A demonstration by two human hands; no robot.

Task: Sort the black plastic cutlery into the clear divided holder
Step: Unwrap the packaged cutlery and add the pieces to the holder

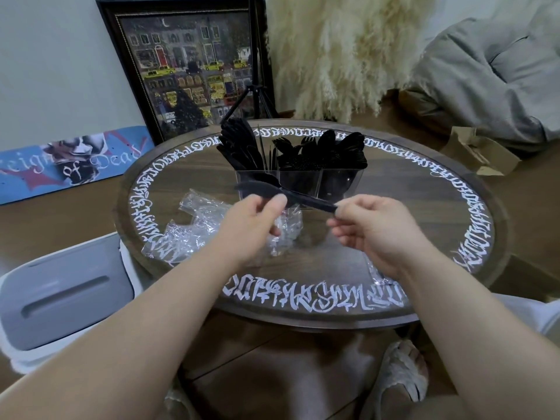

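Fingers (280,201) of both hands pinching black cutlery (306,200).

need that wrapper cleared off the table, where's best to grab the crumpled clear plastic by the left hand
Pinch a raised fold on the crumpled clear plastic wrapper, coming from above on its left, near side. It lies loose and bunched on the table, so ridges stand up there, and that side stays apart from the left hand and the clear divided holder.

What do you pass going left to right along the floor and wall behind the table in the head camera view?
skateboard deck → framed painting → tripod → pampas grass → grey beanbag
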